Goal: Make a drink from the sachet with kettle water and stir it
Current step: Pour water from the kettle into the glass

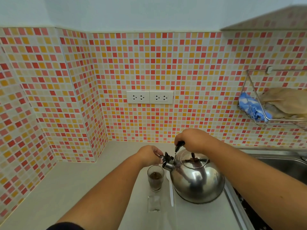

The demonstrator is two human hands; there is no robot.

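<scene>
A shiny steel kettle [197, 181] sits on the pale counter [74, 188], spout pointing left. My right hand [194, 140] grips its black handle from above. My left hand [150, 155] pinches the black spout cap [163, 159], which is flipped up. Just below the spout stands a small clear glass [155, 177] holding dark liquid. A clear empty sachet [154, 204] lies flat in front of the glass. A white spoon [171, 191] lies between glass and kettle.
A steel sink [279, 163] lies to the right, and a dark hob edge [249, 211] at lower right. A wire wall rack [272, 103] with cloths hangs upper right. Two double sockets [149, 97] sit on the mosaic tile wall, which also closes in the left side.
</scene>
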